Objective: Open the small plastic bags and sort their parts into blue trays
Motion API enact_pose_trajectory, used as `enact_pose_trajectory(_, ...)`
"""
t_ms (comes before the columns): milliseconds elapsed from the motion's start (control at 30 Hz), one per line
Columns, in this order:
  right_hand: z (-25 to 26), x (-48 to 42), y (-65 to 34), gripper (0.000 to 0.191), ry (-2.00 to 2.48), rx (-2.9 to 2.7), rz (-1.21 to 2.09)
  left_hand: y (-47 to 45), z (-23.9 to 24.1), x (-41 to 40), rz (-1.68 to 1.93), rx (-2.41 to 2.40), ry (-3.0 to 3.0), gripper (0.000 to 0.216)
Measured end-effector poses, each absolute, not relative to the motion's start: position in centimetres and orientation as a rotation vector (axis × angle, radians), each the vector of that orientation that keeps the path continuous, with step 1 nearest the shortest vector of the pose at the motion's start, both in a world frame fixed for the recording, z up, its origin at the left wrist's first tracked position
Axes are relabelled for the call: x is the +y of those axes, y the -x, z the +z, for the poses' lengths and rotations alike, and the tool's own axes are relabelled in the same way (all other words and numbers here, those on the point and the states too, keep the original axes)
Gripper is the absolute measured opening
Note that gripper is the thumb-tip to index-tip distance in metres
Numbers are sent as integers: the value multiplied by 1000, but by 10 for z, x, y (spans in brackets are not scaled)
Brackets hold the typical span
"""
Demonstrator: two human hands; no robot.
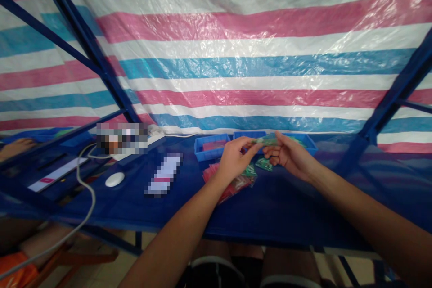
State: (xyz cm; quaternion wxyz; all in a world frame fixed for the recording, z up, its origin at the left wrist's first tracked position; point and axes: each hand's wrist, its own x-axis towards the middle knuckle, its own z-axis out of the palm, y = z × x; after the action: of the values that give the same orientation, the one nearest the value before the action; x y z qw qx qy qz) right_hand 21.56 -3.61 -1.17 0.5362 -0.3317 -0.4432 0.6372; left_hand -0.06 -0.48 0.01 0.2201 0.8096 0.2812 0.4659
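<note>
Bare forearms [184,225] span the table [286,220] edge as I pinch a greenish packet [265,138] in my left hand [234,157], its far end at the half-curled fingers of my right hand [293,157] (whether they grip, I cannot tell). A loose pinch could, I judge, drop it onto the red packets [232,191] beneath my left wrist.

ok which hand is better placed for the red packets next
Probably the left hand: it is close beside the red packets, while the right hand is farther off, nearer a blue bin. The left seems to hold a greenish packet.
</note>
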Motion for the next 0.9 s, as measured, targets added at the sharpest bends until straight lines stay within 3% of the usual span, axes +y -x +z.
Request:
enact_pose_trajectory(200,-12,-39,-209,40,898,-1169,1327,1,-4,-3,1160,890,-2249,50)
enact_pose_trajectory(300,-15,-36,-211,46,936,-1144,1336,-1,-6,-4,1154,902,-2306,42)
enact_pose_trajectory(433,-16,-34,-212,53,967,-1050,1426,-2,-5,-5,1286,730,-2379,73)
enact_pose_trajectory(600,-14,-35,-210,50,989,-994,1557,-1,-5,0,1238,579,-2475,22)
enact_pose_trajectory(767,-16,-33,-213,46,1015,-1197,1149,-1,-6,2,1242,836,-2326,33)
enact_pose_trajectory(900,-23,-28,-216,39,950,-1473,986,-1,-7,1,1169,810,-2209,54)
